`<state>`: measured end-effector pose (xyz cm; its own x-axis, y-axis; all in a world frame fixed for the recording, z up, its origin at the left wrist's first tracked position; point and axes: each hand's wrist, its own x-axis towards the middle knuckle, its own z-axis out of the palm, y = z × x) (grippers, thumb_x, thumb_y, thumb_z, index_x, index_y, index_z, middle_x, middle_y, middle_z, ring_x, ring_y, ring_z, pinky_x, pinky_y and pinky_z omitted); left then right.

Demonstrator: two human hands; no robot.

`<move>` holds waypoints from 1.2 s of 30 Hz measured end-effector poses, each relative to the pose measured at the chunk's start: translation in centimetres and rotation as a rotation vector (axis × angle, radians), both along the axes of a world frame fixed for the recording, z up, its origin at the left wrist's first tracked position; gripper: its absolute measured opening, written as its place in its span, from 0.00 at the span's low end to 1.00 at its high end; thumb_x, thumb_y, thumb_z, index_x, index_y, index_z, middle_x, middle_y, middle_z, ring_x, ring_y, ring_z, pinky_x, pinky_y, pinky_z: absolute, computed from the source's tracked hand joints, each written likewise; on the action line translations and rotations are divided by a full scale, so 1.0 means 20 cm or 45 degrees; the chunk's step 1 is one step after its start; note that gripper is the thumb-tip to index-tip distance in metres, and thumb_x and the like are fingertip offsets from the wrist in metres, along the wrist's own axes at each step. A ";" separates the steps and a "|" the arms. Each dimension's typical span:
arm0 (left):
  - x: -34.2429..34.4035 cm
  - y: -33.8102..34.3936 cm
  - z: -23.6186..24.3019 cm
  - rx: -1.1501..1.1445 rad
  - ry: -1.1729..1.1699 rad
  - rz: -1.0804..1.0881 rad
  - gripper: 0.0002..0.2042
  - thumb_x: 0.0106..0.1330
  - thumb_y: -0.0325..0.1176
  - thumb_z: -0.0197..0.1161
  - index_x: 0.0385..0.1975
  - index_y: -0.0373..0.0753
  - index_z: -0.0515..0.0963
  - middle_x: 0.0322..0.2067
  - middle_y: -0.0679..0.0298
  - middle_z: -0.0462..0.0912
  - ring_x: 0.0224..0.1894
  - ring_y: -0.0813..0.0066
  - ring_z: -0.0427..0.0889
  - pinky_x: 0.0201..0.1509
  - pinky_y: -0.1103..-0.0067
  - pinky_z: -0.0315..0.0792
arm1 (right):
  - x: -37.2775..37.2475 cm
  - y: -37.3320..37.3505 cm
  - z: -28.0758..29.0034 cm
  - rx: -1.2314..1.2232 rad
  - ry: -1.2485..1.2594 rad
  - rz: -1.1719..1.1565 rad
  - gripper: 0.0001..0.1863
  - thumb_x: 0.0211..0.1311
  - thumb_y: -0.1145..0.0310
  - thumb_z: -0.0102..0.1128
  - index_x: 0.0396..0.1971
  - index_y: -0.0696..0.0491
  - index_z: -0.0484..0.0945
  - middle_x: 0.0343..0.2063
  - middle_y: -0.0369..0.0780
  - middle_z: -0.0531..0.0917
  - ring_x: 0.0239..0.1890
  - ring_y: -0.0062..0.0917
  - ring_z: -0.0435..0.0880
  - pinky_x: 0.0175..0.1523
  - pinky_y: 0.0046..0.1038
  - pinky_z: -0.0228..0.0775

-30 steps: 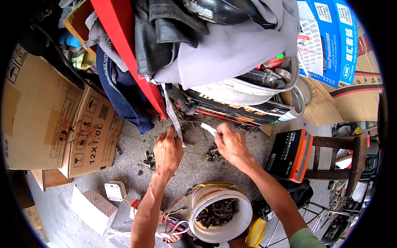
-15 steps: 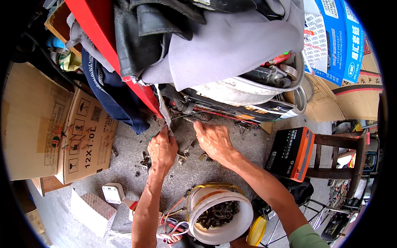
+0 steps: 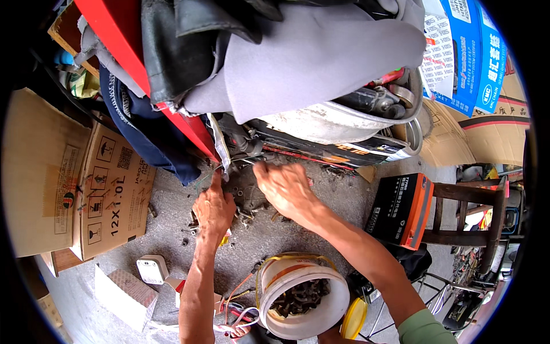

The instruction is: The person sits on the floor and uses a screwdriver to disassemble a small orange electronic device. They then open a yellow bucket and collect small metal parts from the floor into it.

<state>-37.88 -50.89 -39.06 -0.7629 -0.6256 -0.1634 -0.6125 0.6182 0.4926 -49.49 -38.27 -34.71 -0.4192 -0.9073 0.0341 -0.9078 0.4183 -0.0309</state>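
Note:
My left hand (image 3: 214, 211) is by the foot of the red post (image 3: 197, 137), index finger stretched toward a thin wire loop and the thumb apart. A torn whitish strip (image 3: 219, 143) hangs just above that fingertip. My right hand (image 3: 288, 188) is closed, thumb and index finger pinching a thin metal rod (image 3: 247, 160) that points left toward the strip. Whether the rod touches the wire, I cannot tell. Several small bolts and metal bits (image 3: 245, 213) lie on the floor between my hands.
A white bucket (image 3: 342, 298) of dark metal parts stands between my forearms. Cardboard boxes (image 3: 117, 189) rise at left. On the right are a black-and-orange box (image 3: 395, 209) and a wooden stool (image 3: 464, 236). A grey cloth (image 3: 321, 63) drapes over a loaded tub (image 3: 338, 127) ahead.
My left hand has moved slightly down and left, off the whitish strip, its index finger now extended. My right hand has shifted slightly left and up, still pinching. The view has shifted slightly.

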 end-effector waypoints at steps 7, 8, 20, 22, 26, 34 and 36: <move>-0.03 -0.02 0.01 -0.134 -0.039 -0.151 0.20 0.51 0.28 0.57 0.48 0.43 0.73 0.28 0.50 0.81 0.31 0.49 0.81 0.37 0.59 0.73 | 0.09 0.02 -0.14 0.029 -0.029 0.177 0.13 0.49 0.74 0.53 0.35 0.64 0.75 0.17 0.43 0.79 0.18 0.27 0.81 0.21 0.28 0.73; 0.01 0.01 0.03 -0.123 -0.033 -0.198 0.19 0.51 0.28 0.57 0.47 0.43 0.74 0.28 0.49 0.81 0.32 0.49 0.81 0.37 0.59 0.73 | 0.13 0.08 -0.13 0.049 -0.095 0.194 0.11 0.50 0.75 0.52 0.33 0.64 0.73 0.16 0.42 0.78 0.18 0.29 0.81 0.20 0.28 0.73; 0.59 -0.11 0.02 -0.423 0.410 0.124 0.15 0.59 0.22 0.56 0.47 0.32 0.74 0.42 0.51 0.75 0.44 0.56 0.77 0.44 0.67 0.74 | -0.14 0.90 -0.08 -0.048 0.197 -0.482 0.15 0.45 0.80 0.54 0.37 0.65 0.75 0.16 0.43 0.80 0.13 0.25 0.78 0.15 0.25 0.70; 0.70 -0.21 -0.05 -0.579 0.206 0.189 0.18 0.62 0.28 0.56 0.52 0.33 0.70 0.53 0.48 0.69 0.54 0.50 0.69 0.55 0.60 0.65 | -0.13 0.90 -0.12 0.100 0.114 -0.505 0.15 0.51 0.77 0.53 0.41 0.63 0.75 0.19 0.41 0.81 0.17 0.29 0.81 0.20 0.31 0.73; 0.84 -0.27 -0.20 -0.627 -0.130 0.247 0.24 0.66 0.39 0.52 0.58 0.32 0.64 0.60 0.47 0.63 0.60 0.47 0.62 0.61 0.58 0.56 | 0.00 0.77 -0.10 -0.004 -0.006 -0.260 0.14 0.48 0.82 0.53 0.38 0.68 0.74 0.19 0.46 0.81 0.14 0.26 0.78 0.15 0.27 0.71; 0.80 -0.23 -0.27 -0.603 -0.087 0.342 0.24 0.64 0.37 0.56 0.58 0.33 0.64 0.59 0.46 0.63 0.57 0.46 0.63 0.60 0.57 0.58 | -0.08 0.66 -0.17 0.056 0.100 -0.228 0.13 0.48 0.79 0.52 0.36 0.68 0.73 0.16 0.44 0.79 0.11 0.23 0.75 0.13 0.25 0.69; 0.76 -0.19 -0.23 -0.546 -0.105 0.335 0.24 0.62 0.36 0.57 0.57 0.34 0.65 0.57 0.46 0.65 0.57 0.46 0.64 0.60 0.58 0.59 | 0.03 0.63 -0.18 0.036 0.060 0.019 0.12 0.46 0.77 0.54 0.33 0.67 0.73 0.13 0.41 0.78 0.10 0.22 0.75 0.12 0.24 0.66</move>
<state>-22.74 -54.68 -43.70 -0.5657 -0.8189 0.0974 -0.8008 0.5737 0.1721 -48.97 -25.68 -38.37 -0.4044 -0.9142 0.0276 -0.9140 0.4050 0.0242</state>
